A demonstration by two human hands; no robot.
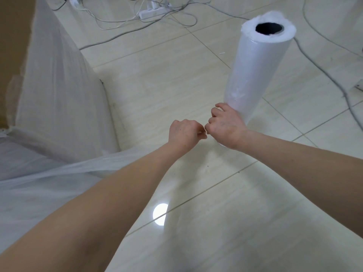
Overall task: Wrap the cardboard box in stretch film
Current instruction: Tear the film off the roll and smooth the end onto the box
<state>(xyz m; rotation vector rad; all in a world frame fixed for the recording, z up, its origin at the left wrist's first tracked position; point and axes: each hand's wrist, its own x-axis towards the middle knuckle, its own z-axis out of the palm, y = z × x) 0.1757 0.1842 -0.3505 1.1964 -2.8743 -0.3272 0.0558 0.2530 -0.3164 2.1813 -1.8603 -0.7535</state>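
Just behind the right hand (225,126), a tall white stretch-film roll (257,65) is standing upright. That hand's curled fingers (215,114) and the left hand's (182,134) are pinching clear film (59,173) tightly; the film-covered brown cardboard box (11,46) is sitting far left of them.

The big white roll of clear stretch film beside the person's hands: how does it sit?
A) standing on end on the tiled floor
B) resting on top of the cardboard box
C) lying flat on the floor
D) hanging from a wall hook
A: the white roll of stretch film stands on end on the pale tiled floor, dark hollow core facing up, its foot showing below the right hand.
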